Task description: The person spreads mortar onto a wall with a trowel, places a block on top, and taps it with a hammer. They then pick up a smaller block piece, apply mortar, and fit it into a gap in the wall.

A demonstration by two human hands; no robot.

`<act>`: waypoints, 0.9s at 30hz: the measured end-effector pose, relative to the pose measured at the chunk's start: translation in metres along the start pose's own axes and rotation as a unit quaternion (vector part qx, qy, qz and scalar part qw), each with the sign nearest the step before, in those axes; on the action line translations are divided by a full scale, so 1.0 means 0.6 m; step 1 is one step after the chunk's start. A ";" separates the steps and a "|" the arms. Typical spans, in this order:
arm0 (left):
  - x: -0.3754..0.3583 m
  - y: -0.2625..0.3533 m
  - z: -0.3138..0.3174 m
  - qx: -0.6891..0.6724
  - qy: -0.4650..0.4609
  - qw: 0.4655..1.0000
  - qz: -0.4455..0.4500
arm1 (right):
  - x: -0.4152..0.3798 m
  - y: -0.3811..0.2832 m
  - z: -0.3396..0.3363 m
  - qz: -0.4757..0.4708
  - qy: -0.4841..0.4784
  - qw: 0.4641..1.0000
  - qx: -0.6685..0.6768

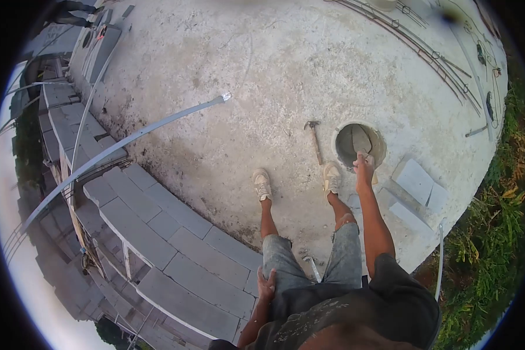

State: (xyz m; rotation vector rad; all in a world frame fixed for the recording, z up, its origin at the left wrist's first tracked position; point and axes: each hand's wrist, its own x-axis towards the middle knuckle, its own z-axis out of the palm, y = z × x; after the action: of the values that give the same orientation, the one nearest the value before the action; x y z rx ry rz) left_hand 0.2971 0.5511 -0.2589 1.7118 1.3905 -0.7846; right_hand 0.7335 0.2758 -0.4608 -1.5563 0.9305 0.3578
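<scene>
One trowel [361,140] dips into the bucket [335,143], right of centre, the right hand's [364,167] grip clamped on it; the left hand [266,285], fingers apart, is by the thigh [283,259]. Keeping the blade shallow should scoop cleanly.

Rough, matt concrete spreads across the floor [204,76] I watch from afar, its pale face stained and pitted. At centre right, a trowel [361,140] shows a dull, grey-coated blade inside a round container [335,143] with a crusted rim. Beside it, I see a hammer [315,144] with a worn wooden handle and a metal head. Smooth, matt grey blocks [184,248] line the lower left; thin metal rods [417,48] cross the upper right. Faded, denim-like cloth shorts [345,254] meet a dark, matt cloth shirt [385,303], flecked with pale marks.
</scene>
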 end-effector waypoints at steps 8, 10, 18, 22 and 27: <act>0.065 0.152 -0.208 -0.473 -0.052 0.879 -0.032 | -0.531 -0.370 0.126 -0.104 -0.329 0.932 -0.113; 0.090 0.167 -0.267 -0.542 -0.103 0.833 0.025 | -0.657 -0.410 0.185 -0.095 -0.373 0.917 -0.107; 0.025 0.179 -0.551 -0.779 -0.122 0.613 0.047 | -1.004 -0.414 0.475 -0.061 -0.561 0.825 0.032; 0.032 0.170 -0.676 -0.793 -0.056 0.594 0.124 | -1.142 -0.383 0.573 -0.010 -0.620 0.781 0.071; 0.032 0.163 -0.788 -0.787 -0.025 0.602 0.135 | -1.202 -0.373 0.677 0.034 -0.692 0.720 0.049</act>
State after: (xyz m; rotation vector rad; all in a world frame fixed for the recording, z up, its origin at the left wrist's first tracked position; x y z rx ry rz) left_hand 0.3916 0.9589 -0.0181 0.3511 1.0032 0.5975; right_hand 0.5543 0.8996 0.0998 -0.7317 -0.2126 1.2658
